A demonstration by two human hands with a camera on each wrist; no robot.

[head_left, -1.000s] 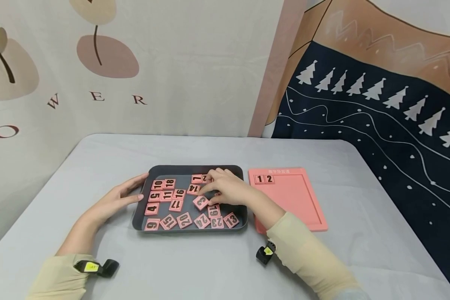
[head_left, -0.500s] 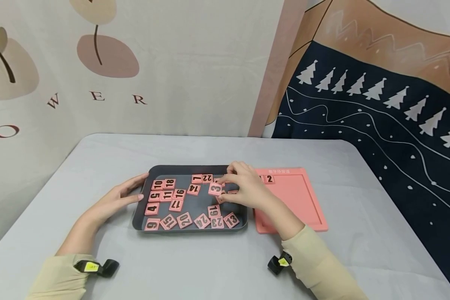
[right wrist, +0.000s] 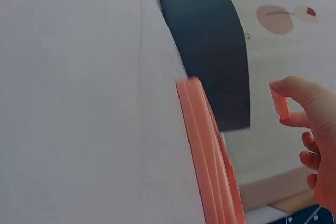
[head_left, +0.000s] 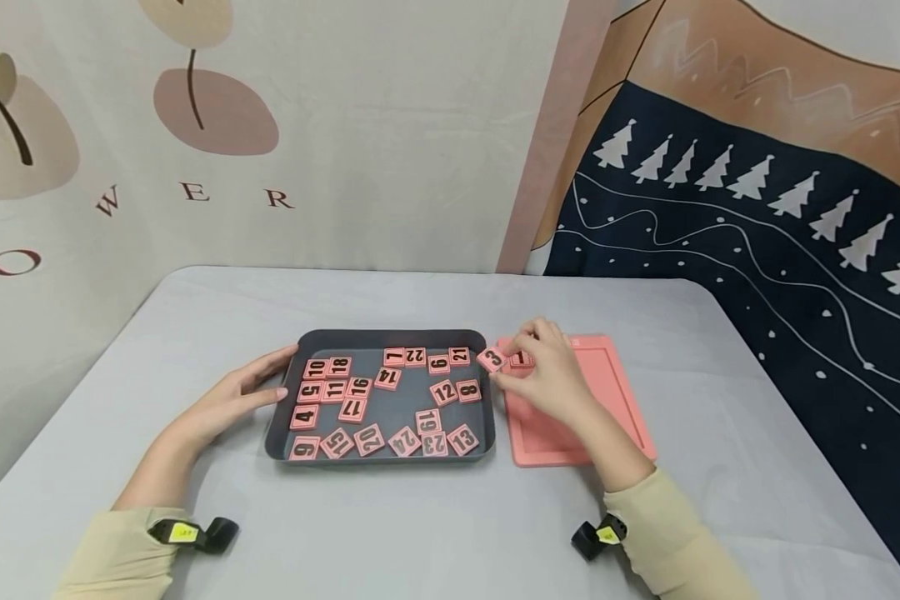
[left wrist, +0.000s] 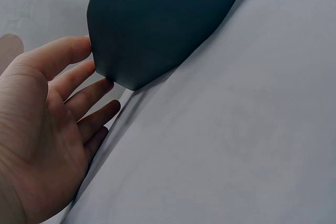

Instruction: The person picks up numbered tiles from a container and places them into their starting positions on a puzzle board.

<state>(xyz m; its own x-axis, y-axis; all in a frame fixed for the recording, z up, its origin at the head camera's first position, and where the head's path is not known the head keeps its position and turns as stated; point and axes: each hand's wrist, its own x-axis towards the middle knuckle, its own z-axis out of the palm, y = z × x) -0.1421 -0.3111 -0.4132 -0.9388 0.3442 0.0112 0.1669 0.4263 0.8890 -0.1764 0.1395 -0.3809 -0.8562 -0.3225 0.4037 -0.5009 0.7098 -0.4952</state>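
Note:
My right hand (head_left: 551,371) pinches a pink number tile (head_left: 492,359) marked 3 between thumb and finger, above the gap between tray and board. In the right wrist view the same tile (right wrist: 280,101) shows edge-on, clear of every surface. Below that hand lies the pink puzzle board (head_left: 607,417); a tile marked 1 (head_left: 521,359) shows at its upper left, and the spot beside it is hidden by the hand. My left hand (head_left: 232,400) rests at the left rim of the dark grey tray (head_left: 277,433), fingers extended. The left wrist view shows those fingertips (left wrist: 84,48) touching the tray's side.
Several loose number tiles lie in the tray at various angles, among them 14 (head_left: 387,378), 12 (head_left: 443,392) and 20 (head_left: 369,441). A pale cloth covers the table (head_left: 390,533). Printed curtains (head_left: 390,167) hang behind its far edge.
The right hand has lifted the 3 tile out of the tray and carried it right, towards the board. The left hand has stayed at the tray's rim.

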